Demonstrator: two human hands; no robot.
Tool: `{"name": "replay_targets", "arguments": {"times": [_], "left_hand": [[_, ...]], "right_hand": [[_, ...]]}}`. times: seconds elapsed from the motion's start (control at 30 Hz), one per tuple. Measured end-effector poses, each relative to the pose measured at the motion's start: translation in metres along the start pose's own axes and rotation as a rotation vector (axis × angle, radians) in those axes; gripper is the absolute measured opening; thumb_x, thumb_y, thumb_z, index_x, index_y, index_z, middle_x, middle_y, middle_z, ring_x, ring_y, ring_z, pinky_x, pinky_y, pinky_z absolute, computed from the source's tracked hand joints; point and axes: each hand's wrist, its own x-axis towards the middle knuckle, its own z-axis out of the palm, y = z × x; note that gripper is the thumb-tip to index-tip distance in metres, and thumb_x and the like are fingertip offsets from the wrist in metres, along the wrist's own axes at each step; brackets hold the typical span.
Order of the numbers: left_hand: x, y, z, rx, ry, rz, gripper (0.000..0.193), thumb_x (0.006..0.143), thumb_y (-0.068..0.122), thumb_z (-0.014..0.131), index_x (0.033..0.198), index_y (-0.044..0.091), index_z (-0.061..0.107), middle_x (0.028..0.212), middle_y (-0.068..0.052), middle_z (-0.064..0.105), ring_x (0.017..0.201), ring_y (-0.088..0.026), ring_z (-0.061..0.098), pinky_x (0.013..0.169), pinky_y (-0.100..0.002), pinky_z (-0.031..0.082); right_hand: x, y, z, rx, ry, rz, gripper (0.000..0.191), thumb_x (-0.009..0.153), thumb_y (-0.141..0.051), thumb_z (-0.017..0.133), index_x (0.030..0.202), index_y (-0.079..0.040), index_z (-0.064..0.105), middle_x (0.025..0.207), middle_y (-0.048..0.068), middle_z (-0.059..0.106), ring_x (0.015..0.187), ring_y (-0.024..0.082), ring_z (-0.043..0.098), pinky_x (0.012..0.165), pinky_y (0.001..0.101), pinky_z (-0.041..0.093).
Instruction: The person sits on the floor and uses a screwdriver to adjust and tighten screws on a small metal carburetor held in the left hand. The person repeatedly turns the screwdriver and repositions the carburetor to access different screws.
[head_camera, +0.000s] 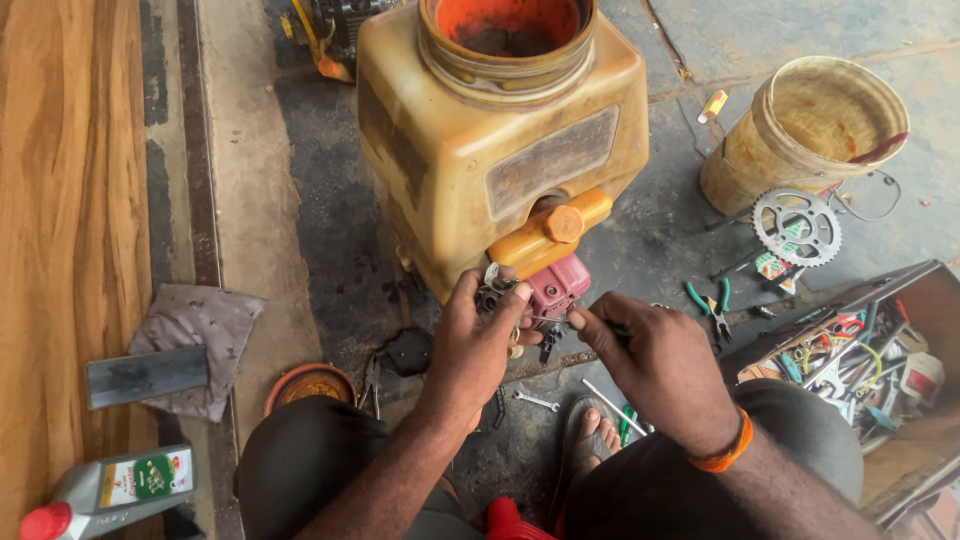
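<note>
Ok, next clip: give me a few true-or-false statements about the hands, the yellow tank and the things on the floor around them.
1. The yellow tank has its top opening uncovered. True.
2. The left hand rests on the toothed sprocket. False: the sprocket lies on the floor well to the right; the left hand grips a small metal part at the tank's base.
3. The right hand holds a thin green-handled tool pointed toward the red engine part. True.
4. The open toolbox lies at the person's left. False: it is at their right.
5. The pliers with green handles are in the right hand. False: they lie on the floor.
6. An orange band is on the right wrist. True.
</note>
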Motion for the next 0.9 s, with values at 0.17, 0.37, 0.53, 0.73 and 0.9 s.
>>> {"name": "replay_targets", "arguments": {"times": [0.17, 0.37, 0.53, 0.73, 0.9], "left_hand": [[0.0005, 0.0013, -0.0018, -0.011, 0.002, -0.005, 0.039, 0.095, 0.025, 0.065, 0.129, 0.007, 0.054, 0.100, -0.006, 0.067, 0.083, -0.011, 0.069, 0.068, -0.028, 0.064], [-0.0002, 0.0042, -0.0018, -0.025, -0.009, 0.059, 0.040, 0.095, 0.025, 0.065, 0.129, 0.006, 0.055, 0.101, -0.006, 0.067, 0.083, -0.010, 0.068, 0.068, -0.029, 0.064], [0.0003, 0.0075, -0.0004, -0.002, 0.008, -0.024, 0.039, 0.095, 0.025, 0.064, 0.128, 0.008, 0.054, 0.099, -0.007, 0.068, 0.079, -0.013, 0.069, 0.067, -0.028, 0.062], [-0.0028, 0.0035, 0.0013, 0.007, -0.013, 0.049, 0.039, 0.095, 0.024, 0.065, 0.128, 0.005, 0.054, 0.101, -0.008, 0.068, 0.083, -0.012, 0.069, 0.069, -0.030, 0.064], [0.0019, -0.0003, -0.0031, -0.067, -0.034, 0.090, 0.039, 0.096, 0.023, 0.066, 0.128, 0.005, 0.054, 0.101, -0.007, 0.066, 0.083, -0.011, 0.068, 0.069, -0.030, 0.064]], "right_hand": [[0.0008, -0.0022, -0.0015, -0.002, -0.048, -0.019, 0.032, 0.088, -0.039, 0.072, 0.093, -0.008, 0.069, 0.060, 0.010, 0.068, 0.058, 0.029, 0.070, 0.056, 0.0424, 0.052], [0.0005, -0.0049, -0.0059, 0.069, 0.082, -0.271, 0.021, 0.089, -0.025, 0.072, 0.099, -0.007, 0.069, 0.084, 0.010, 0.071, 0.069, 0.029, 0.070, 0.058, 0.0400, 0.053], [0.0002, -0.0007, -0.0038, -0.003, 0.053, -0.192, 0.022, 0.089, -0.029, 0.073, 0.091, -0.007, 0.072, 0.076, 0.011, 0.070, 0.067, 0.032, 0.069, 0.060, 0.0428, 0.051], [-0.0002, 0.0029, -0.0035, 0.011, -0.110, 0.036, 0.027, 0.097, -0.032, 0.069, 0.087, -0.007, 0.070, 0.073, 0.014, 0.068, 0.069, 0.034, 0.069, 0.063, 0.0439, 0.051], [-0.0002, -0.0010, -0.0040, 0.118, -0.083, -0.047, 0.033, 0.089, -0.033, 0.076, 0.104, -0.006, 0.064, 0.083, 0.010, 0.072, 0.075, 0.030, 0.073, 0.063, 0.0415, 0.053]]}}
